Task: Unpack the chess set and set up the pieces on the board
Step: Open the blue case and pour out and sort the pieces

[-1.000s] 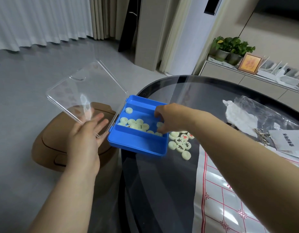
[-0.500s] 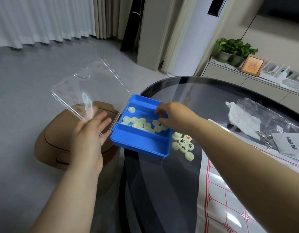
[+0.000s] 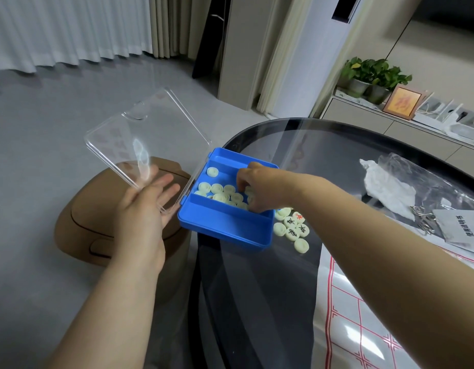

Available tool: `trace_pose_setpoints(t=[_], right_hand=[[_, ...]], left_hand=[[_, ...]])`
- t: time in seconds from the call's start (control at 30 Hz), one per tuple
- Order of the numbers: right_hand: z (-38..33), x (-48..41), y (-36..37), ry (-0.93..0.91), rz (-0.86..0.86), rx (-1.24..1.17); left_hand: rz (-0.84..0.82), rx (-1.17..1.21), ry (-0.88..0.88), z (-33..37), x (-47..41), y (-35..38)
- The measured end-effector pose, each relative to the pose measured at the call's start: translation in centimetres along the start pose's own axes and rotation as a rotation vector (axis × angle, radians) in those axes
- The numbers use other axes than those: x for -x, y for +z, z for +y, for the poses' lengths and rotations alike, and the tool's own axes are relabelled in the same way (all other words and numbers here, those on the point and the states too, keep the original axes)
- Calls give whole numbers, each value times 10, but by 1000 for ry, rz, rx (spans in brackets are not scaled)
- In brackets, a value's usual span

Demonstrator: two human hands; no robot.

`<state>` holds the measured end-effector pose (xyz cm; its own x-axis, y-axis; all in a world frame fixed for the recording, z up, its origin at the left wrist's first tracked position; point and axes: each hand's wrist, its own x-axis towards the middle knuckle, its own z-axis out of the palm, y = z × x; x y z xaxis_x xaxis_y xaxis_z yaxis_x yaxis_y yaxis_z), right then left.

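Note:
A blue plastic box sits at the left edge of the dark glass table, its clear hinged lid swung open over the floor. My left hand lies flat with straight fingers under the lid's near edge and props it. Several pale round chess pieces lie in the box's middle compartment. My right hand reaches into that compartment, fingers curled down among the pieces; its grip is hidden. More pieces lie on the glass just right of the box. The red-lined board sheet lies at lower right.
A brown rounded stool stands on the floor below the lid. On the table's right lie a crumpled clear bag, white paper, a metal ring puzzle and a leaflet. A sideboard with plants is behind.
My right hand has shifted a little left inside the box, over the pieces. The view has moved closer. My left hand still props the lid.

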<state>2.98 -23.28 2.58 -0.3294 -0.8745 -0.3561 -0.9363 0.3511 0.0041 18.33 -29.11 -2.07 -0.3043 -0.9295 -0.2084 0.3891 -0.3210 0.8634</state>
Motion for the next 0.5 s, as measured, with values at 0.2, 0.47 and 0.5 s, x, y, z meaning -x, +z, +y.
trace_pose_setpoints(t=[0.2,0.47,0.5], right_hand=[[-1,-2,4,-20,31,-16],[3,3,10,-9,136,-250],[4,4,9,-7,151,-283]], left_hand=[[8,5,4,1,1,1],[11,4,2,2,1,1],[11,2,3,2,1,1]])
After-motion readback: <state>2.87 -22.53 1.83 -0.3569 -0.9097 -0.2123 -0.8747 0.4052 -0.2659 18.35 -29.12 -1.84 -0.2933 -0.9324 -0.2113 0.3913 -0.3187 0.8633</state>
